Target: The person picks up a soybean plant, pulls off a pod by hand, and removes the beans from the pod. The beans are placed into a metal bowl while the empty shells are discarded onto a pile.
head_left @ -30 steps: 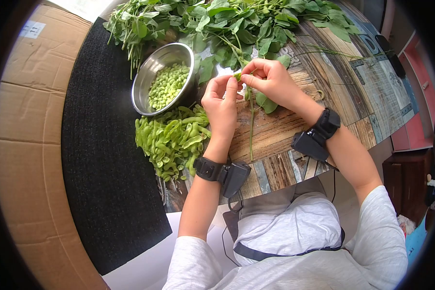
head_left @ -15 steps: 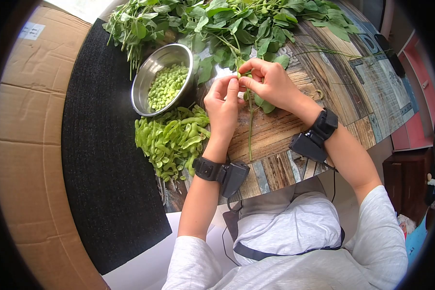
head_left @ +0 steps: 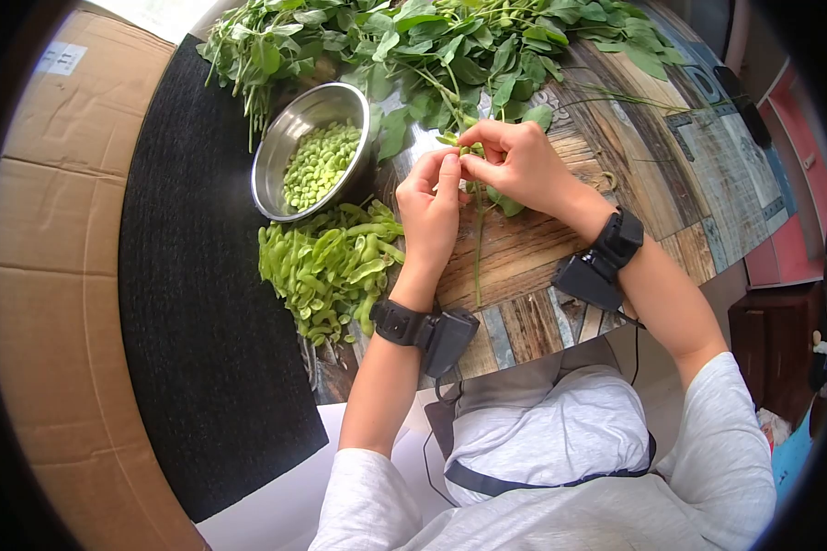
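My left hand (head_left: 431, 204) and my right hand (head_left: 516, 161) meet over the table, their fingertips pinched together on a green soybean pod (head_left: 448, 140). Most of the pod is hidden by the fingers; one end sticks out at the upper left. Under the hands a thin green stem (head_left: 478, 257) lies on the wood, with a few leaves (head_left: 505, 202) beside it. Left of my left hand, a tilted steel bowl (head_left: 264, 172) holds shelled green beans (head_left: 322, 167). A heap of emptied pods (head_left: 326, 266) lies just in front of the bowl.
Leafy soybean stalks (head_left: 450, 46) are piled across the back of the wood-patterned table (head_left: 625, 138). A black mat (head_left: 207, 303) lies at the left, beside a cardboard box (head_left: 60, 266). Black devices are strapped to both wrists.
My left hand has shifted slightly right, closer to my right fingertips. The pod between the fingers has turned, and its end now points left. The bowl and heaps stay put.
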Demonstrator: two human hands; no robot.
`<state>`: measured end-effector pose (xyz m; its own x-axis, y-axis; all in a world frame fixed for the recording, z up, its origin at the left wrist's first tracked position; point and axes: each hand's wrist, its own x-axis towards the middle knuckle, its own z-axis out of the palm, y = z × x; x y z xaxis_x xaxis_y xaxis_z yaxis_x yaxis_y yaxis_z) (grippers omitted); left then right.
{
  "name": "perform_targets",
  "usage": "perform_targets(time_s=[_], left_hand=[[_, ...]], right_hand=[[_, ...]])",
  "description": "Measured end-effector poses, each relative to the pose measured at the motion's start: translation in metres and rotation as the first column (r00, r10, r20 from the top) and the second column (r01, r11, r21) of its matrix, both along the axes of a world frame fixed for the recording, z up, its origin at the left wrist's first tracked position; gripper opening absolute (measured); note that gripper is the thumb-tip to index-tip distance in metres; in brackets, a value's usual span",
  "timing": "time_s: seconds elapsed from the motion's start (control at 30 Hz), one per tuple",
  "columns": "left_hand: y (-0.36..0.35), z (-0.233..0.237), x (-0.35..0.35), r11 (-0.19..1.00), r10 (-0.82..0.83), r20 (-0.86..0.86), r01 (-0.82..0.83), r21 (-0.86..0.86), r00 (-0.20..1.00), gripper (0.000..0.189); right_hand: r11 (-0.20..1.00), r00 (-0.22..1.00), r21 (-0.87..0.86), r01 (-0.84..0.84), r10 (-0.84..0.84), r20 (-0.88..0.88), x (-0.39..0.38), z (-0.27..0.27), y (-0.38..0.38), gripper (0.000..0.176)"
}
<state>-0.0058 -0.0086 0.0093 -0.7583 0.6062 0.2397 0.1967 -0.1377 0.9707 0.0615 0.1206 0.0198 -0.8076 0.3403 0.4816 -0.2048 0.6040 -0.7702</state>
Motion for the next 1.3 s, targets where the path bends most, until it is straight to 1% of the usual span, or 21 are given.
perform_targets(time_s=[0.07, 0.23, 0.3, 0.37, 0.43, 0.47, 0.57, 0.7, 0.73, 0.77, 0.8, 0.83, 0.9, 0.93, 0.97, 1.03, 1.1, 1.17, 1.23, 1.27, 1.3], left_hand=[[0.001, 0.000, 0.000, 1.000, 0.009, 0.022, -0.009, 0.009, 1.000, 0.021], [0.003, -0.001, -0.003, 0.999, 0.051, 0.102, -0.052, 0.002, 0.993, 0.023], [0.003, 0.002, -0.002, 0.987, 0.131, 0.131, -0.141, 0.074, 0.983, 0.027], [0.003, 0.002, -0.003, 0.985, 0.131, 0.105, -0.141, 0.094, 0.986, 0.029], [0.002, 0.000, -0.004, 0.995, 0.016, 0.012, -0.017, 0.102, 1.000, 0.030], [0.001, 0.000, -0.006, 1.000, 0.001, 0.018, -0.001, 0.030, 1.000, 0.025], [0.004, -0.001, -0.003, 0.996, 0.024, 0.043, -0.028, 0.087, 0.999, 0.020], [0.003, -0.002, -0.003, 0.995, 0.045, 0.074, -0.051, 0.082, 0.996, 0.019], [0.003, -0.004, -0.004, 0.996, 0.022, 0.072, -0.028, 0.090, 0.997, 0.018], [0.003, -0.005, -0.005, 0.995, -0.002, 0.070, -0.005, 0.097, 0.998, 0.018], [0.004, -0.005, -0.004, 0.997, 0.022, 0.053, -0.026, 0.079, 0.998, 0.016], [0.004, -0.005, -0.006, 0.996, 0.023, 0.049, -0.027, 0.085, 0.999, 0.016], [0.004, -0.007, -0.006, 0.999, 0.031, 0.067, -0.033, 0.030, 0.997, 0.014], [0.004, -0.006, -0.005, 0.998, 0.046, 0.077, -0.049, 0.033, 0.996, 0.013], [0.005, -0.006, -0.004, 0.998, 0.049, 0.073, -0.053, 0.045, 0.996, 0.013], [0.006, -0.006, -0.004, 0.998, 0.062, 0.081, -0.064, 0.026, 0.995, 0.013], [0.006, -0.006, -0.003, 0.997, 0.072, 0.077, -0.073, 0.014, 0.994, 0.013], [0.007, -0.014, -0.007, 0.996, 0.093, -0.030, -0.093, -0.005, 0.995, 0.013], [0.006, -0.015, -0.008, 0.994, 0.105, -0.092, -0.108, -0.030, 0.990, 0.013], [0.005, -0.016, -0.008, 0.993, 0.109, -0.112, -0.113, -0.033, 0.988, 0.013], [0.005, -0.016, -0.010, 0.992, 0.114, -0.134, -0.120, -0.033, 0.984, 0.014]], right_hand=[[0.997, 0.999, 0.075, 0.029, -0.027, -0.018, -0.001, -0.001, 0.001, 0.019], [0.992, 0.996, 0.122, 0.037, -0.027, -0.079, -0.002, -0.005, 0.002, 0.019], [0.990, 0.996, 0.135, 0.031, -0.020, -0.082, -0.001, -0.004, 0.001, 0.019], [0.993, 0.998, 0.102, -0.060, 0.061, -0.008, 0.000, -0.002, 0.000, 0.018], [0.995, 0.997, 0.079, -0.067, 0.069, -0.021, 0.000, 0.000, -0.002, 0.017], [0.996, 0.997, 0.055, -0.071, 0.073, -0.031, 0.000, 0.001, -0.002, 0.016], [0.997, 0.997, 0.027, -0.072, 0.073, -0.037, 0.000, 0.000, -0.001, 0.013], [0.994, 0.994, -0.007, -0.105, 0.105, -0.029, -0.001, -0.001, -0.002, 0.012], [0.961, 0.982, -0.217, -0.173, 0.151, -0.116, -0.004, -0.006, -0.002, 0.012], [0.877, 0.962, -0.411, -0.248, 0.175, -0.209, -0.006, -0.009, -0.003, 0.012], [0.855, 0.966, -0.466, -0.229, 0.139, -0.220, -0.005, -0.004, -0.003, 0.009], [0.858, 0.964, -0.459, -0.232, 0.141, -0.223, -0.004, -0.002, 0.001, 0.009], [0.519, 0.942, -0.788, -0.331, 0.234, -0.241, 0.001, 0.004, 0.010, 0.008], [0.467, 0.957, -0.837, -0.284, 0.187, -0.220, 0.002, 0.011, 0.005, 0.017], [0.476, 0.956, -0.831, -0.290, 0.194, -0.222, 0.000, 0.011, 0.007, 0.017], [0.244, 0.921, -0.900, -0.362, 0.241, -0.305, 0.001, 0.007, 0.014, 0.024], [0.242, 0.944, -0.921, -0.304, 0.205, -0.257, 0.001, 0.008, 0.019, 0.030], [0.312, 0.982, -0.934, -0.174, 0.120, -0.143, 0.001, 0.013, 0.023, 0.033], [0.647, 0.986, -0.747, -0.152, 0.047, -0.160, 0.000, 0.020, 0.024, 0.037], [0.823, 0.986, -0.568, 0.005, -0.100, -0.137, 0.001, 0.026, 0.024, 0.038], [0.862, 0.976, -0.506, 0.026, -0.132, -0.174, 0.003, 0.030, 0.028, 0.037]])
